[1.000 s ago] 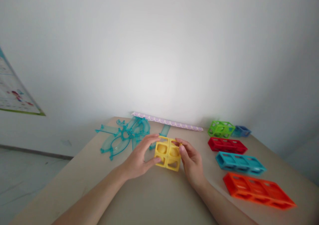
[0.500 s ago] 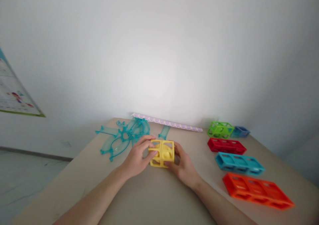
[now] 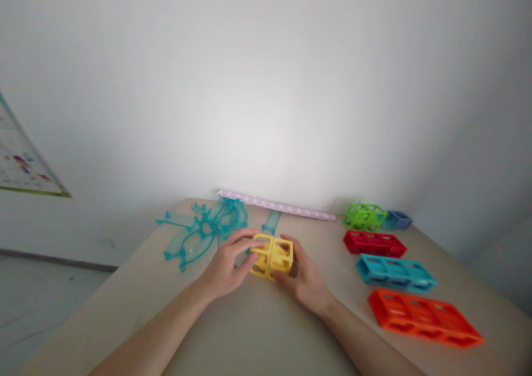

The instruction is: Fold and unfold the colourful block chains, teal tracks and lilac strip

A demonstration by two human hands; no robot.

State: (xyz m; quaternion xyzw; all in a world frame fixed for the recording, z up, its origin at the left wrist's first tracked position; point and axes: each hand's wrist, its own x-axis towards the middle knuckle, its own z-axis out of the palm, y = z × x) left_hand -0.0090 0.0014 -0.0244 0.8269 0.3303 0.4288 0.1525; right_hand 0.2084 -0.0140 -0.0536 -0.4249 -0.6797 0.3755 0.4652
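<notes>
Between my two hands is a yellow open-frame toy block (image 3: 271, 257), made of two cube-like sections joined side by side. My left hand (image 3: 231, 260) grips its left side, fingers on top and thumb across the front. Around the right side my right hand (image 3: 302, 274) is closed, with the thumb low on the front and the fingers behind, partly hidden. The block is at or just above the table; I cannot tell which. Just behind my left hand lie translucent teal plastic pieces (image 3: 195, 243).
On the right of the table (image 3: 266, 331) lie an orange block row (image 3: 424, 316), a turquoise one (image 3: 394, 272) and a red one (image 3: 374, 244). Behind them sit a green frame block (image 3: 364, 217) and a blue block (image 3: 399, 219). A purple patterned strip (image 3: 276, 205) runs along the wall.
The yellow block has turned slightly in my hands and shifted a little right. The whole view has moved slightly, so the other things appear a bit further left.
</notes>
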